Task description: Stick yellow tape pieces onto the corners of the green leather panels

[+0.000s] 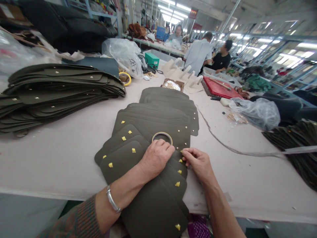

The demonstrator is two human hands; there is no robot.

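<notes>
A fanned row of dark olive leather panels (153, 119) lies along the white table (61, 155), each with small yellow tabs (110, 164) or brass studs. My left hand (156, 158) rests knuckles-up on the panels, fingers curled over the rim of a brass ring tin (162, 136). My right hand (198, 162) sits beside it at the panels' right edge, fingers pinched on a small yellow tab (181, 152). A silver bangle (112, 200) circles my left wrist.
A tall stack of the same olive panels (56, 89) fills the left. A clear plastic bag (257, 114), a red tray (220, 88), a box of brass parts (172, 85) and a strap (230, 147) lie to the right and far end. Other people work beyond.
</notes>
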